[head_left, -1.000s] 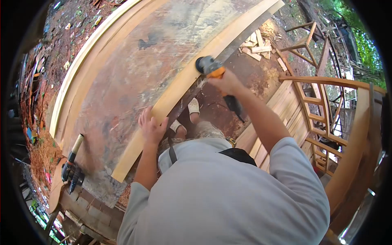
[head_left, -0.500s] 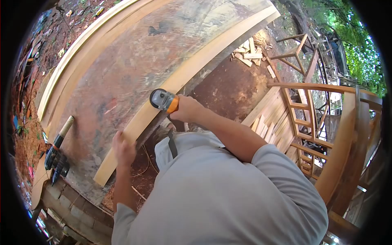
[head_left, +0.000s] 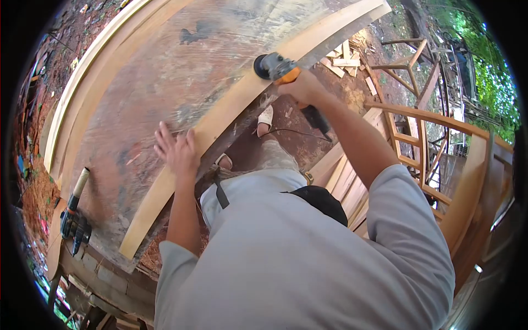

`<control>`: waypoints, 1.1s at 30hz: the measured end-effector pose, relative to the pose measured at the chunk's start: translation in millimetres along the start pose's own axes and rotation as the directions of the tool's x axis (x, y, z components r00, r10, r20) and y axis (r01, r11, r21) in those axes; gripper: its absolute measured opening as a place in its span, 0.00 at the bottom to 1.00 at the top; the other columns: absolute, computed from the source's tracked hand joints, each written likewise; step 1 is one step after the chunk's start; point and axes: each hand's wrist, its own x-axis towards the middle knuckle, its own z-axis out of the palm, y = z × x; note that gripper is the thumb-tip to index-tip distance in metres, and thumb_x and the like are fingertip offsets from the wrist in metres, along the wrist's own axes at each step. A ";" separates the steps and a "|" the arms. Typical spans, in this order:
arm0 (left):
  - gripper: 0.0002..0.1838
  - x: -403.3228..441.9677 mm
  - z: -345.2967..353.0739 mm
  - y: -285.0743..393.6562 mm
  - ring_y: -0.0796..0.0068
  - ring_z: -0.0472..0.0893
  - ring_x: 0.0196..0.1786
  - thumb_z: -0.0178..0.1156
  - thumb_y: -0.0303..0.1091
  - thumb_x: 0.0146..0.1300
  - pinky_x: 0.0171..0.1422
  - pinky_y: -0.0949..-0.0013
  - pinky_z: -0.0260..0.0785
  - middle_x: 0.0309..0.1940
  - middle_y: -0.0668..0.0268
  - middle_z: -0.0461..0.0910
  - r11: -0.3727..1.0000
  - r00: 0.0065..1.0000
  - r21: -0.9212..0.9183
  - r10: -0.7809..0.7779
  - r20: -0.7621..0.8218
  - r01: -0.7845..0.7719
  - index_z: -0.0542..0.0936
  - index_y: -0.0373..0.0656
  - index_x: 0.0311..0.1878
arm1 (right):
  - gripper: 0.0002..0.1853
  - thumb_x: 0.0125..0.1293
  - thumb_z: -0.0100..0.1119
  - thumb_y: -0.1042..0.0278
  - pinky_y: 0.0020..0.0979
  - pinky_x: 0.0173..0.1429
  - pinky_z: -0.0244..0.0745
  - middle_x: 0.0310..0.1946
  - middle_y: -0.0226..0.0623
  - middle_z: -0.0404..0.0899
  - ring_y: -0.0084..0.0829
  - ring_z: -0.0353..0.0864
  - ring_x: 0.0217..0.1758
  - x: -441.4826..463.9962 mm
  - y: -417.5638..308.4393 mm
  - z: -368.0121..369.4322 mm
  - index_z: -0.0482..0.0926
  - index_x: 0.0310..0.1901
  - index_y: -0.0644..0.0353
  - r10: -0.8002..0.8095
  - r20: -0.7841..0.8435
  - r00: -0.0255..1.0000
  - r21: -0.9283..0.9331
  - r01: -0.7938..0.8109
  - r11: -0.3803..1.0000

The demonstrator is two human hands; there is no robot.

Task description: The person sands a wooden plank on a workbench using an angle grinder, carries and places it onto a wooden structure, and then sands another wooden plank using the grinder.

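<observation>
My right hand [head_left: 308, 89] is wrapped round the orange body of an angle grinder [head_left: 279, 69], which has a grey metal head and a round black disc. The disc sits on a long, pale wooden board [head_left: 234, 104] lying along the near edge of the worktable [head_left: 159, 88]. My left hand [head_left: 180, 153] rests on the same board, lower down, its fingers spread and holding nothing. The grinder's dark rear end and cord show below my right wrist. How the disc's underside meets the wood is hidden.
A black blower [head_left: 76, 224] with a pale nozzle lies on the table's left corner. More long boards [head_left: 91, 91] line the far edge. Wood offcuts [head_left: 345, 61] are heaped on the ground beyond. Wooden frames [head_left: 421, 118] and stacked planks [head_left: 346, 184] stand to my right.
My right hand has carried the grinder up and right along the board, away from me. My left hand has moved up the board, and its fingers are now spread.
</observation>
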 end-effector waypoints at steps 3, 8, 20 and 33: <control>0.29 31.4 17.1 42.8 0.40 0.46 0.86 0.50 0.57 0.78 0.85 0.33 0.37 0.86 0.54 0.48 0.989 0.994 0.110 -0.105 0.025 0.101 0.89 0.40 0.47 | 0.25 0.52 0.77 0.56 0.40 0.42 0.86 0.38 0.43 0.88 0.35 0.90 0.37 31.1 20.9 -36.7 0.88 0.49 0.61 -0.064 -0.037 0.997 -0.023 0.064 0.998; 0.30 39.6 21.4 52.5 0.39 0.46 0.86 0.52 0.59 0.76 0.85 0.33 0.38 0.87 0.55 0.48 0.987 0.994 0.116 -0.106 -0.034 0.110 0.89 0.39 0.45 | 0.23 0.52 0.77 0.58 0.38 0.36 0.84 0.33 0.37 0.86 0.29 0.86 0.31 84.3 51.9 -115.0 0.88 0.49 0.60 -0.035 -0.028 0.999 0.054 0.037 0.998; 0.30 39.5 23.2 50.9 0.42 0.49 0.86 0.54 0.58 0.75 0.84 0.33 0.42 0.86 0.58 0.52 0.967 0.993 0.224 -0.116 -0.033 0.120 0.89 0.38 0.37 | 0.17 0.55 0.75 0.60 0.33 0.37 0.80 0.33 0.31 0.84 0.25 0.82 0.33 174.8 75.3 -211.9 0.88 0.42 0.63 0.055 -0.071 0.996 0.347 -0.027 0.938; 0.23 33.0 33.2 21.6 0.48 0.58 0.84 0.49 0.44 0.76 0.86 0.39 0.40 0.82 0.57 0.63 0.993 0.989 -0.116 -0.018 -0.149 0.001 0.87 0.37 0.50 | 0.23 0.50 0.75 0.55 0.43 0.53 0.85 0.40 0.52 0.89 0.49 0.90 0.46 -18.4 -21.4 28.4 0.87 0.44 0.64 -0.137 -0.001 0.991 -0.085 0.136 0.987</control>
